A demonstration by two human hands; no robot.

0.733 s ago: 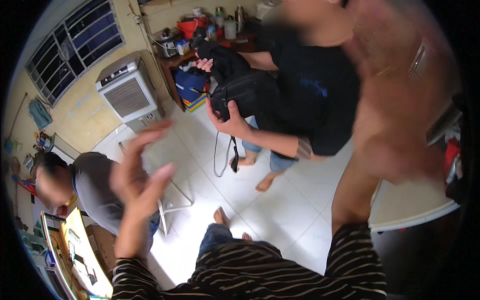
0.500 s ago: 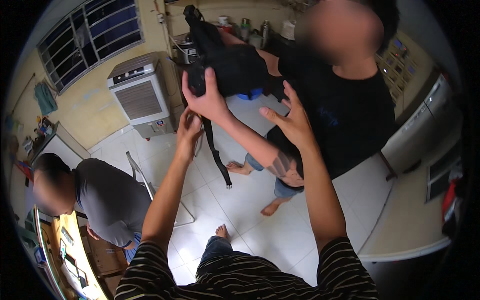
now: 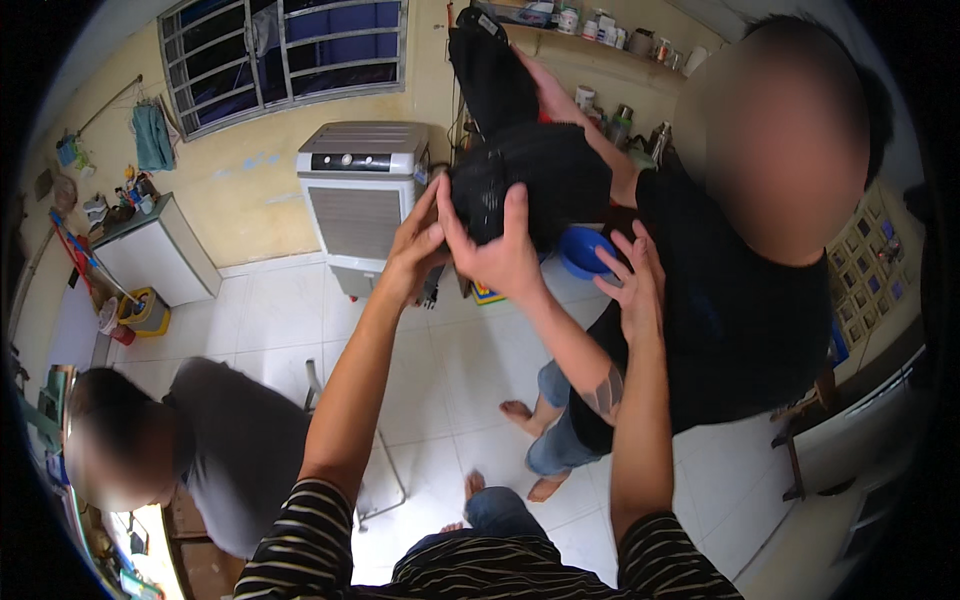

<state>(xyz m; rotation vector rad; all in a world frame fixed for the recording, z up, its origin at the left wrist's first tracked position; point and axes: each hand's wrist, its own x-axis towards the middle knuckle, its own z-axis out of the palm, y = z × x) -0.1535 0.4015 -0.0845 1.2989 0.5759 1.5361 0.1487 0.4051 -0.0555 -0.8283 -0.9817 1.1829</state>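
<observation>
At upper centre, a co-worker's hand [image 3: 500, 262] supports the black bag [image 3: 560, 175], its details lost in darkness. Our left hand [image 3: 412, 255] reaches its left edge; we can't make out any grip. Our right hand [image 3: 641, 285] spreads wide.

The bag [image 3: 550, 180] is showing black, the T-shirt [image 3: 725, 335] beside it is matching, and the jeans [image 3: 570, 447] are showing blue. Thin pale stripes are running across black sleeves [image 3: 300, 540]. A bowl [image 3: 578, 254] is showing blue, while the shirt at the left [image 3: 245, 450] is showing dark grey. The cooler [image 3: 355, 222] is pairing grey and white with a black panel [image 3: 350, 162]. The wall [image 3: 255, 210] is showing yellow, the floor tiles [image 3: 435, 400] white.
</observation>
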